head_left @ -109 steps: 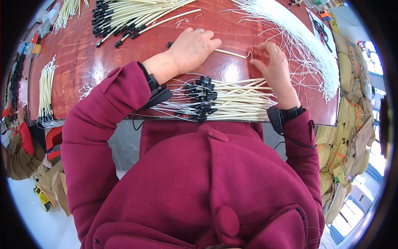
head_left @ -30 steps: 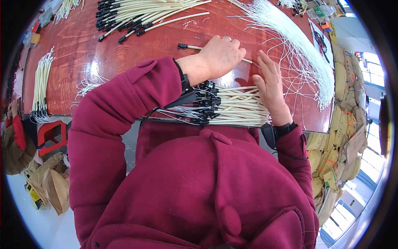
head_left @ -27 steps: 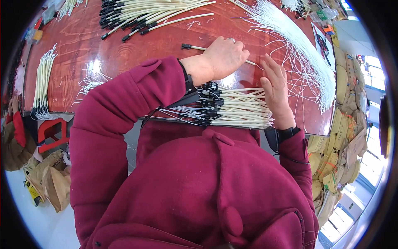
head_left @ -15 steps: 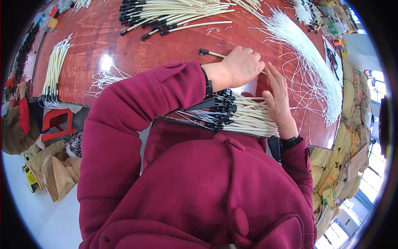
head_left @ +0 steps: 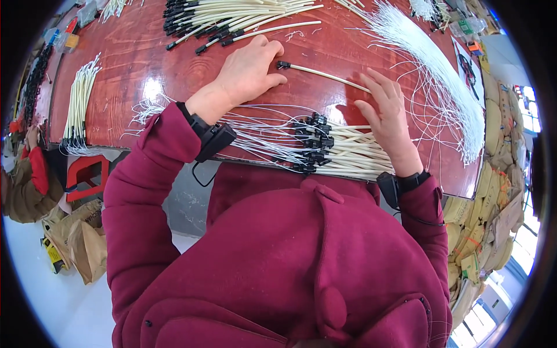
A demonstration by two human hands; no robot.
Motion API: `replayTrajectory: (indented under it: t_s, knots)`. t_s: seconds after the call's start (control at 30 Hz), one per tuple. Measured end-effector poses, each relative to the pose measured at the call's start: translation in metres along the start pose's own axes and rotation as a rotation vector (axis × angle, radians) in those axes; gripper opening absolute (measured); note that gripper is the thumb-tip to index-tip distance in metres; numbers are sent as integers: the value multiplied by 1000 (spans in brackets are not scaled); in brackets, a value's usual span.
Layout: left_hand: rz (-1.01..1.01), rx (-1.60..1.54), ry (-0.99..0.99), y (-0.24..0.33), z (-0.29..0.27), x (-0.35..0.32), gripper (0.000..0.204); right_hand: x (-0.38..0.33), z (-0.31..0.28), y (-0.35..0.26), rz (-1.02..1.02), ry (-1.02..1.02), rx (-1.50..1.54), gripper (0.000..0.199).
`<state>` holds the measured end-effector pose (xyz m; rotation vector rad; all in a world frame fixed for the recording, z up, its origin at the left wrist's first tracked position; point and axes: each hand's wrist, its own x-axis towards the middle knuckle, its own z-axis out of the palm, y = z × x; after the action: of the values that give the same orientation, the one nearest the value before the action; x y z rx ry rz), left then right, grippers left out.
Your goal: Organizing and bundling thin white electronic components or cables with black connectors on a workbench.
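A single cream tube with a black connector at its left end (head_left: 331,76) lies slantwise on the red table. My left hand (head_left: 246,72) is just left of that connector, thumb and forefinger apart, holding nothing I can see. At the tube's other end is my right hand (head_left: 386,110), its fingers stretched and thumb spread. The fingertips overlap the tube's end; whether they touch it I cannot tell. Below, along the near edge, a bundle of cream tubes (head_left: 354,159) lies with black connectors (head_left: 315,142) and thin white wires (head_left: 261,139) trailing left.
A larger pile of cream tubes with black ends (head_left: 232,17) is at the far side. Fine white wires (head_left: 438,81) fan across the right. Another tube bundle (head_left: 81,104) lies left, above a red stool (head_left: 87,174). Stacked sacks (head_left: 487,191) stand right; another person's red sleeve (head_left: 38,171) shows far left.
My left hand has moved left, away from my right hand, uncovering the single tube and the wires below. My right hand has barely shifted.
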<state>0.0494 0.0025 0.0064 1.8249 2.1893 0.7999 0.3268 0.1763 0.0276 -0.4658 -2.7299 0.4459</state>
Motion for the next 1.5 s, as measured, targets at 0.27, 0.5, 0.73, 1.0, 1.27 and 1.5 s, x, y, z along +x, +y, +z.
replayTrajectory:
  t_s: [0.27,0.5,0.73,1.0,1.27,1.5]
  knots:
    - [-47,-27,-53,2,3,3,36,13,-1,4,-5,8,-44,46]
    - [26,198,-46,9,9,6,13,25,16,-2,-100,-35,-48,43]
    - [178,73,99,3,15,9,8,36,24,2,-165,-23,-60,22]
    - [-168,-413,-109,12,-1,8,12,41,27,2,-199,16,-82,7]
    - [-256,-463,-62,0,2,4,17,42,26,-3,-237,-1,-111,6]
    - [-187,140,319,-71,-68,-30,16,29,-21,7,-280,19,-148,6]
